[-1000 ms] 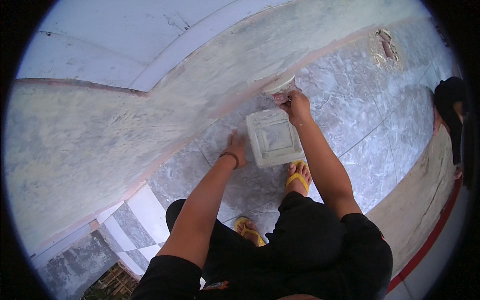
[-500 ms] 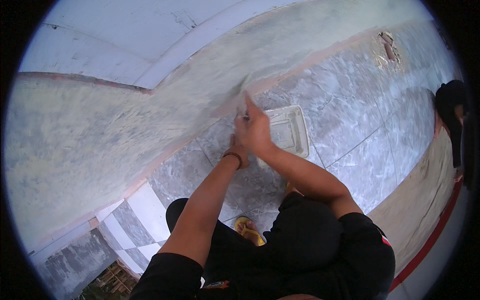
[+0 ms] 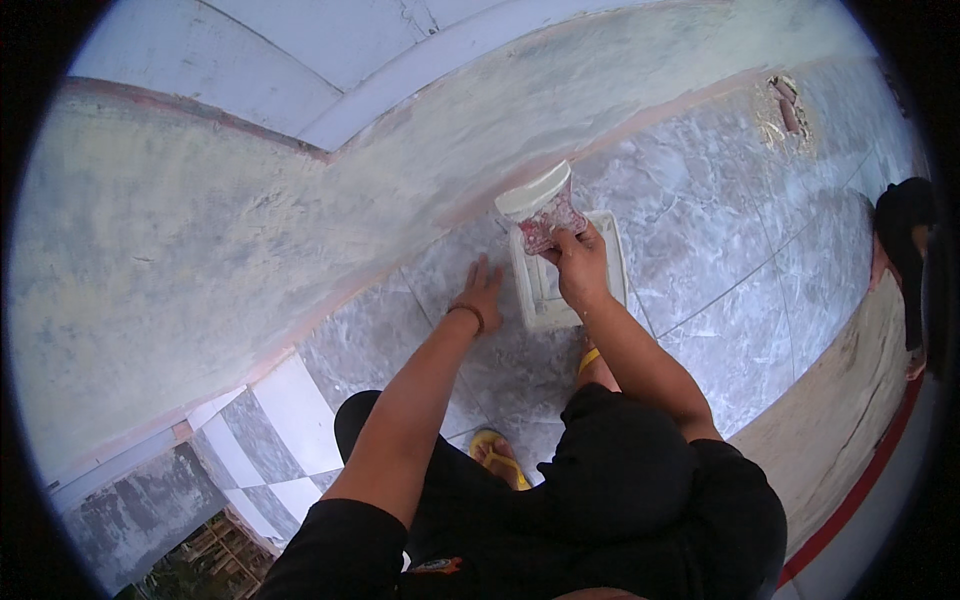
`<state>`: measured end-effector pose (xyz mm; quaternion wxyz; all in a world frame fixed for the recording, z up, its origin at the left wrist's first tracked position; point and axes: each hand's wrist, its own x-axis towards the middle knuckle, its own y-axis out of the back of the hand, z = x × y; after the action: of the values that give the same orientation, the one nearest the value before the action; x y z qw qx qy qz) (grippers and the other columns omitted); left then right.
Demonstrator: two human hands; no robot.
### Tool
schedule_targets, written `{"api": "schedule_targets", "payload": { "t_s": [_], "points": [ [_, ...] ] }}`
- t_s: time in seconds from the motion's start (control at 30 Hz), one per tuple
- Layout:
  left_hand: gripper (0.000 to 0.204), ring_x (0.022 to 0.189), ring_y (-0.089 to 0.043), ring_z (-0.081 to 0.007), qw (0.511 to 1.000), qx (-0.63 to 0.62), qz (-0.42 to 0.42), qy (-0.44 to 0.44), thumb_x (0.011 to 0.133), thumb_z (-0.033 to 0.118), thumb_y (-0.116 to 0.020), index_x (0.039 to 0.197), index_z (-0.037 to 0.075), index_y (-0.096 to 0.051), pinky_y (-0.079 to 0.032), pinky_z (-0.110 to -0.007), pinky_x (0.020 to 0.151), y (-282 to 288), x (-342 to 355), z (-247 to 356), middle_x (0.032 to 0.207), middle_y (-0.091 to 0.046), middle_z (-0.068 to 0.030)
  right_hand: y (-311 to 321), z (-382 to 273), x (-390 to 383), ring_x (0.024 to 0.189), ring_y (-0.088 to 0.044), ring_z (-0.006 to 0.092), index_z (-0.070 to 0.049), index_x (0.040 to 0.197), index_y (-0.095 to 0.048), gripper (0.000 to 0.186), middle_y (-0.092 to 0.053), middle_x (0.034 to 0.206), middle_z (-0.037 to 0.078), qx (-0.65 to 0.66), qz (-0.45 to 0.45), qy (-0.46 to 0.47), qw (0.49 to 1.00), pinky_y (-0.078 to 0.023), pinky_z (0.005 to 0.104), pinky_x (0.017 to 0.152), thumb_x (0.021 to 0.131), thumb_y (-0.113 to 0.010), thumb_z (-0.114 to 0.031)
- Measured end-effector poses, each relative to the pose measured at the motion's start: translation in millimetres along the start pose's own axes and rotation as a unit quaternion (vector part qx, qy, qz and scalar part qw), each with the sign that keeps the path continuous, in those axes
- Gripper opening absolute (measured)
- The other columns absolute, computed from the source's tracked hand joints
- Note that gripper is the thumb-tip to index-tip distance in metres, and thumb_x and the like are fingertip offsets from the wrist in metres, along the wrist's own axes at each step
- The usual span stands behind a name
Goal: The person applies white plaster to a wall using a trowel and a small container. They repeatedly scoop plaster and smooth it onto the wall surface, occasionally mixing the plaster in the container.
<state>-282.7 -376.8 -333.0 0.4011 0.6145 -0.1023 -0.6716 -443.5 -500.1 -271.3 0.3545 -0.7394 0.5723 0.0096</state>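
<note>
Scraper (image 3: 545, 212), gripped in right hand (image 3: 583, 265), now sits farther right across the tray's (image 3: 550, 318) wall-side edge, so hands no longer overlap; left hand (image 3: 478, 297) spread, empty, on tiles (image 3: 690, 200).

tray (image 3: 618, 264) part-hidden by right hand (image 3: 583, 264), bystander (image 3: 903, 215) cut off

Scraper (image 3: 548, 217): mottled red and white body, off-white edge. Tray (image 3: 619, 265): off-white. Floor tiles (image 3: 690, 200): grey, marbled with white. Wall (image 3: 220, 230): patchy cream and grey. Sandals (image 3: 482, 438): yellow. Checkered tiles (image 3: 262, 436): grey and white.
</note>
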Motion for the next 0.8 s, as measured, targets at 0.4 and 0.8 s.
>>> {"api": "schedule_targets", "payload": {
  "t_s": [0.4,0.8],
  "points": [
    [0.032,0.089,-0.067,-0.017,0.612,-0.773,0.164,-0.008,0.095,0.023,-0.069,0.119,0.001,-0.067,-0.056,-0.033,0.079,44,-39,66,0.104,-0.069,-0.0059,11,10,-4,0.099,-0.07,0.0245,0.002,0.128,-0.054,0.036,-0.067,0.115,0.013,-0.025,-0.037,-0.066,0.997,-0.061,0.0398,0.086,0.093,-0.062,-0.002],
    [0.023,0.077,-0.065,-0.0145,0.605,-0.755,0.251,0.017,0.094,0.019,-0.071,0.103,-0.002,-0.068,-0.057,-0.03,0.069,56,-50,100,0.09,-0.069,-0.0069,25,-24,-19,0.102,-0.065,0.035,-0.009,0.114,-0.067,0.047,-0.069,0.112,0.009,-0.61,-0.085,0.495,0.613,-0.055,0.0426,0.088,0.068,-0.068,0.0]
  ]
}}
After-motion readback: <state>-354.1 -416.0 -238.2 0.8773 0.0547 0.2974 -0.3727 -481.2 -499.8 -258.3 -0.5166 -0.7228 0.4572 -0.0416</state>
